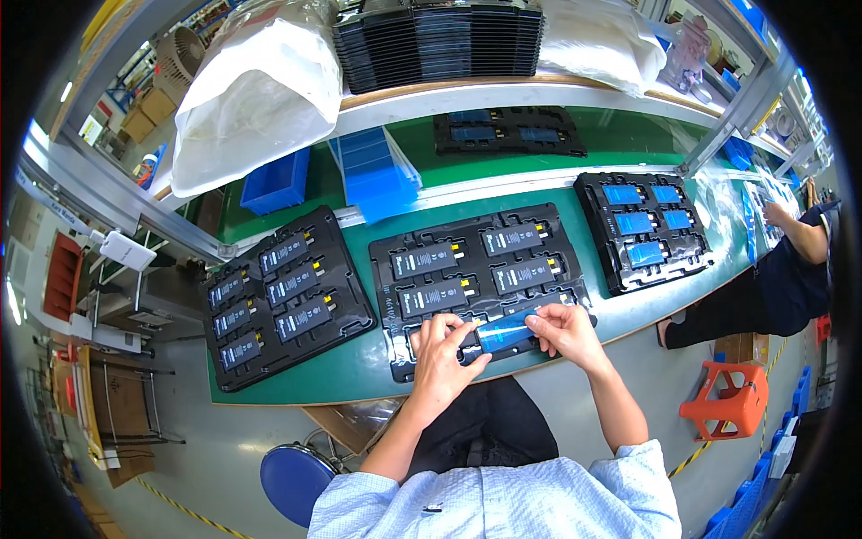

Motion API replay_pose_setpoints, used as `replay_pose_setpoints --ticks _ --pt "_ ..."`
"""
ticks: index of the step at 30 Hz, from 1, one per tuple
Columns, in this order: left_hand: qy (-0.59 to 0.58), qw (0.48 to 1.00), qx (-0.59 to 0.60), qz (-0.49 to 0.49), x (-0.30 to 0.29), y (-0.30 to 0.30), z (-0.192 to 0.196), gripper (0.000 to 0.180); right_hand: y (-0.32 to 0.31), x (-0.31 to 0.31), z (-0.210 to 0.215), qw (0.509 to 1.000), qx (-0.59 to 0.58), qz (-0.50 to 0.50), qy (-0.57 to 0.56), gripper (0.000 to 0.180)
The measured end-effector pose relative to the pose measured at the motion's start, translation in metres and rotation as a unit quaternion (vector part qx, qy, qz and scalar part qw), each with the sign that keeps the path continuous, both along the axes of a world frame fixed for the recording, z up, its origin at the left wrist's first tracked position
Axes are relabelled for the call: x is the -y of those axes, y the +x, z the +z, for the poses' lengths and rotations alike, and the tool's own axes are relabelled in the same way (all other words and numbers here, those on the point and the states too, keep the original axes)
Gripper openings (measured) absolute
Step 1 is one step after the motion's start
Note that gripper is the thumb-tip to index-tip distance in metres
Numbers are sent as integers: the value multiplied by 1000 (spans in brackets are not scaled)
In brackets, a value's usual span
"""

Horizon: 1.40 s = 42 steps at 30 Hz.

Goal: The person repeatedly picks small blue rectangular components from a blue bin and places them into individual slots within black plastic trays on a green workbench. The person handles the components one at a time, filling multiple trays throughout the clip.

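You are laying a blue film (505, 331) over the tray (480, 269) at 6 o'clock; both left hand (442, 352) and right hand (564, 331) fingers are pinching it. Aligning its edges likely matters next.

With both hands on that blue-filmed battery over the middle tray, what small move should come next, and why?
Probably press the blue-filmed battery down into the near pocket of the middle tray. Both the left hand and the right hand hold it just over that pocket, while the other pockets already hold dark batteries.
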<state>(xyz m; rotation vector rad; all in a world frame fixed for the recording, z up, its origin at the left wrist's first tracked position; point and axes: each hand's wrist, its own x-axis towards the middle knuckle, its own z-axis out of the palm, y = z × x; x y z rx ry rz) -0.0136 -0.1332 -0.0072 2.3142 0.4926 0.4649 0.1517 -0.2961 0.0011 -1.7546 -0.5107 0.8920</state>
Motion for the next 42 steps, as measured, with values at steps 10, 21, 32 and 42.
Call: replay_pose_setpoints --ticks 10,21,32,42 --pt "5 1000 5 0 0 0 -1 51 1 0 2 1000 8 16 -11 24" --pt "7 1000 2 3 1 1 0 50 0 -1 3 1000 20 12 -19 23" --pt "3 1000 -1 3 1 1 2 50 2 0 3 999 25 17 -21 24" --pt "6 1000 0 1 0 0 2 50 -3 -2 4 998 47 5 -39 25"
